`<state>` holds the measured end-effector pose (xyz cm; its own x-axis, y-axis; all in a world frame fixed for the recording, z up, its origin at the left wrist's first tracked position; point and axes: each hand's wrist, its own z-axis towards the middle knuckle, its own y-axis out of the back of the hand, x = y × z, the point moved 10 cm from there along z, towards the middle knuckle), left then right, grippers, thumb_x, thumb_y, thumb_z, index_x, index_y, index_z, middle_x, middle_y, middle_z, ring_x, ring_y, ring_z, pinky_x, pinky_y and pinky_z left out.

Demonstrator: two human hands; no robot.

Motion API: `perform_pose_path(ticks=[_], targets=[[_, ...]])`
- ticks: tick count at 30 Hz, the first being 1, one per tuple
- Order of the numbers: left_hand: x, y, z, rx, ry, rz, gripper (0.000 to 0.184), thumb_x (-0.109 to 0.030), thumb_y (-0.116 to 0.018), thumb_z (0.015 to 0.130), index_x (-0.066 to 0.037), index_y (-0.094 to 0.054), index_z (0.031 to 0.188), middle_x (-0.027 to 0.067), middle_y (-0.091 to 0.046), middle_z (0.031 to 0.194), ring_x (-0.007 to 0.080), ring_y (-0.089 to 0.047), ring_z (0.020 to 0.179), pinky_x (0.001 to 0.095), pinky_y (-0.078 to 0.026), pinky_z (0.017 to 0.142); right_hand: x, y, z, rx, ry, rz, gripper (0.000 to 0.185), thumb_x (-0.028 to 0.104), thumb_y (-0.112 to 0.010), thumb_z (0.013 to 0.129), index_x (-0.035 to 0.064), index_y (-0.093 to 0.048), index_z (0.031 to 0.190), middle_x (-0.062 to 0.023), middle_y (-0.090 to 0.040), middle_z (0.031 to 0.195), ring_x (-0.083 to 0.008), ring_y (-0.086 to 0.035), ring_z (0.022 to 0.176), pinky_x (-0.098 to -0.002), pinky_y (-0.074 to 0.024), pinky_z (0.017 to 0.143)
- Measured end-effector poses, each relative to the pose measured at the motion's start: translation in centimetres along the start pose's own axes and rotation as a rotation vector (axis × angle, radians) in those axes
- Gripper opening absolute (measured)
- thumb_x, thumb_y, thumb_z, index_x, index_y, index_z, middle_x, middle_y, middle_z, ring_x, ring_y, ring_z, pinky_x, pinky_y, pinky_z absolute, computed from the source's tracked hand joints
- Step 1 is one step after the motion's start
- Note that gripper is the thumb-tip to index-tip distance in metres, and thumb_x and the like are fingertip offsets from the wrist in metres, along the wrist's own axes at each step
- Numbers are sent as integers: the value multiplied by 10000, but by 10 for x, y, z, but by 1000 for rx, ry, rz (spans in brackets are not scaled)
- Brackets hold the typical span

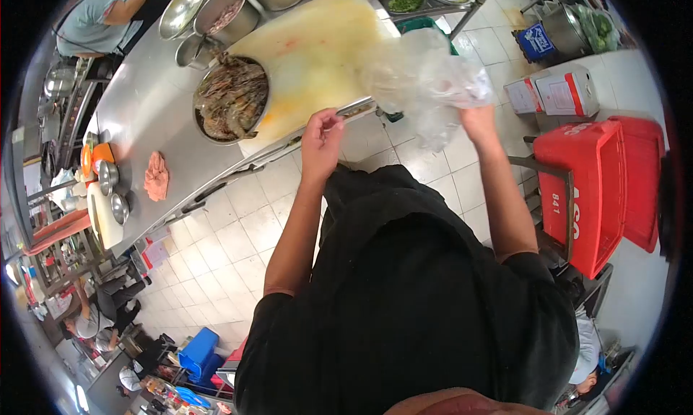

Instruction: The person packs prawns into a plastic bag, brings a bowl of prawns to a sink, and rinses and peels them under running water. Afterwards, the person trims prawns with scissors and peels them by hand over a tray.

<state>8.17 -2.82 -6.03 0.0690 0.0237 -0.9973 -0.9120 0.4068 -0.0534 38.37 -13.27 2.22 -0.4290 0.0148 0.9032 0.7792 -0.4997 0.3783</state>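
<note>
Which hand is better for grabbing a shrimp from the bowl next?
Probably the left hand: it looks empty and is nearer the shrimp. The right hand is farther away and holds a clear plastic bag.

Fingers loosely curled, our left hand [322, 142] hovers by the worktop's [144, 105] near edge; our right hand [476, 120] grips.
</note>
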Motion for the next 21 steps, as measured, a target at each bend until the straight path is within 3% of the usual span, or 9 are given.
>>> perform_pose_path(ticks=[3, 7, 9, 13, 17, 21], targets=[[35, -26, -28, -43, 107, 66, 230, -85, -584, 921, -21, -563, 1141, 40, -614, 940, 111, -571, 831, 245, -466, 732, -18, 70, -31, -78, -98, -5, 258, 53, -607, 815, 21, -640, 1070, -46, -667, 1006, -134, -599, 938, -286, -471, 842], [64, -93, -65, 100, 197, 143, 248, -122, -574, 926, -7, -564, 1145, 50, -615, 927, 123, -591, 830, 254, -484, 701, -63, 156, -94, -136, -193, -17, 181, 11, -592, 804, 13, -650, 976, -41, -675, 857, -127, -603, 816, -282, -479, 775], [90, -124, -80, 166, 240, 222, 263, -140, -572, 926, -1, -564, 1149, 56, -618, 932, 130, -599, 830, 255, -489, 692, -94, 190, -130, -242, -126, -25, 211, -9, -589, 778, 19, -647, 979, -50, -668, 848, -136, -604, 825, -287, -478, 774], [137, -184, -100, 293, 348, 282, 249, -126, -595, 910, -1, -574, 1125, 45, -606, 909, 111, -584, 781, 249, -482, 657, -158, 253, -201, -306, -301, -60, 254, -38, -564, 732, 26, -650, 963, -75, -666, 850, -144, -606, 846, -296, -485, 773], [194, -209, -109, 420, 427, 383, 260, -157, -606, 906, -3, -586, 1114, 61, -618, 917, 123, -605, 770, 244, -491, 617, -189, 314, -261, -431, -381, -66, 242, 14, -586, 713, 19, -647, 948, -145, -666, 846, -240, -643, 824, -342, -495, 763], [233, -215, -107, 573, 533, 522, 193, -152, -580, 914, -23, -584, 1058, 54, -606, 841, 119, -589, 691, 243, -480, 555, -201, 366, -305, -554, -537, -94, 243, 44, -600, 709, 16, -642, 946, -164, -658, 850, -276, -640, 821, -359, -491, 757]])
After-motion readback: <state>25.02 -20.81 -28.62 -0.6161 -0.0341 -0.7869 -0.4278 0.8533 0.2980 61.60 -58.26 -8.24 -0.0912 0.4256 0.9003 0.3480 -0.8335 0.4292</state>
